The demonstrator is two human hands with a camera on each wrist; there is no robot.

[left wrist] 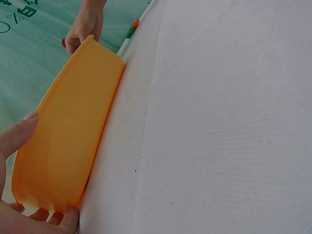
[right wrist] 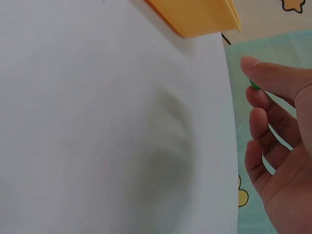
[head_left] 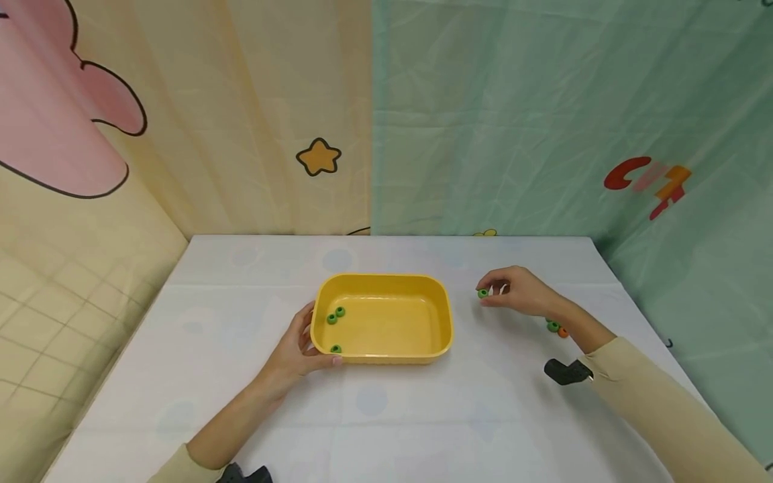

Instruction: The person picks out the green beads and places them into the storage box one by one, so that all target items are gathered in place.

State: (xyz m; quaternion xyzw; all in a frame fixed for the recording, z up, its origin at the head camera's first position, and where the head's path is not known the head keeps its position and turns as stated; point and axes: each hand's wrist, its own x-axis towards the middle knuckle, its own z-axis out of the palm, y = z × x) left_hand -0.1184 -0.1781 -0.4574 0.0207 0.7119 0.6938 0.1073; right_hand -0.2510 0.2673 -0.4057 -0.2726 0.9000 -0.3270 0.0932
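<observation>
A yellow tray (head_left: pixel 417 329) sits on the table with three green beads (head_left: pixel 331 318) inside near its left end. My left hand (head_left: pixel 302 349) grips the tray's left end, thumb on the near rim and fingers against the outer wall, as the left wrist view also shows. To the right of the tray and above the table, my right hand (head_left: pixel 522 290) pinches a green bead (head_left: pixel 482 293) between thumb and forefinger. In the right wrist view most of this bead (right wrist: pixel 255 85) is hidden by the thumb.
Green beads (head_left: pixel 552 326) and an orange bead (head_left: pixel 563 332) lie under the right forearm, partly covered by it. The white-clothed table (head_left: pixel 386 416) ends at a yellow and green curtain (head_left: pixel 483 134) behind.
</observation>
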